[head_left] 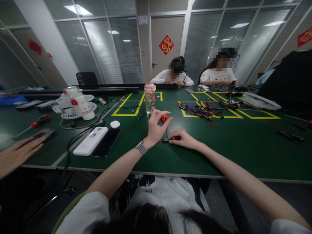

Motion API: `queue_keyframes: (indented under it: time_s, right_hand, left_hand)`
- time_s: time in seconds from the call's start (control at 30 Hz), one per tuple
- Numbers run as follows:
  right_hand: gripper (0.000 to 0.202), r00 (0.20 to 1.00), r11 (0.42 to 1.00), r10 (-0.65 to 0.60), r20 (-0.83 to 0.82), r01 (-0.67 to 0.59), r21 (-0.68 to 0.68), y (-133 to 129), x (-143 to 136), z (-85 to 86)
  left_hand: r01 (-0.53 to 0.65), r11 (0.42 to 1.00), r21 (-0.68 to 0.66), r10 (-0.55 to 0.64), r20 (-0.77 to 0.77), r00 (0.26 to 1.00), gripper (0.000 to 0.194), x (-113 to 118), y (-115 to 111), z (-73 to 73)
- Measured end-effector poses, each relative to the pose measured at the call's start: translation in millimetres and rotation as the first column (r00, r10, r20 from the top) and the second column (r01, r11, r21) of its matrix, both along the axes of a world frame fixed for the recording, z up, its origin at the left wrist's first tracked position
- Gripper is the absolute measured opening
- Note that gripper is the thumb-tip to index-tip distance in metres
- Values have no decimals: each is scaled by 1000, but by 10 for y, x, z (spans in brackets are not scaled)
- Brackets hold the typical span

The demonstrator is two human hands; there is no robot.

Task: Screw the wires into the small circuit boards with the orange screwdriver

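An orange-and-black screwdriver [164, 119] stands nearly upright, its shaft pointing down at a small green circuit board [166, 140] with a red wire. My left hand [156, 127], with a watch on its wrist, curls around the screwdriver's handle; thumb and fingertips show a gap at the right. On the table, my right hand [180, 139] pinches the board's right end, fingers closed, partly hiding it. Just behind my left hand stands a clear bottle [149, 100] with a pink lid.
A phone [106, 143], white power bank [90, 141] and white case [115, 124] lie left. Farther left are a fan [77, 104], another screwdriver [40, 121] and another person's hand [21, 152]. Wired boards [202, 110] heap right of the bottle. Two people sit opposite.
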State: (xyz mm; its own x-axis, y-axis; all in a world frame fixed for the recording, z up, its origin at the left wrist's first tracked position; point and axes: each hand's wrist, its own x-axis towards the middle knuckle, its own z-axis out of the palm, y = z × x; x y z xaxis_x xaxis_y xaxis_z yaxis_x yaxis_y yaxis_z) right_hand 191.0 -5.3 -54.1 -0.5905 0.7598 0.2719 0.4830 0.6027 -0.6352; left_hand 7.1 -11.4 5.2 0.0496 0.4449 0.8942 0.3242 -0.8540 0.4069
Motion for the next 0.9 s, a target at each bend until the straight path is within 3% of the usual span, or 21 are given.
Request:
queue_keyframes:
  time_s: [0.27,0.5,0.73,0.9]
  right_hand:
    - [33,1000,1000,10,-9,-10,-3,10,0,-13]
    - [32,1000,1000,6,-2,-6,1,10,1,-11]
    - [31,1000,1000,7,0,-7,2,3,-1,2]
    - [29,1000,1000,7,4,-7,9,0,-1,3]
  left_hand:
    - [122,988,-99,-126,-37,991,34,-6,36,-51]
    - [-21,1000,-4,21,-26,999,22,1,12,-17]
    - [102,991,-88,-107,-53,993,35,-14,32,-53]
    - [-6,1000,-30,5,-27,1000,26,5,20,-37]
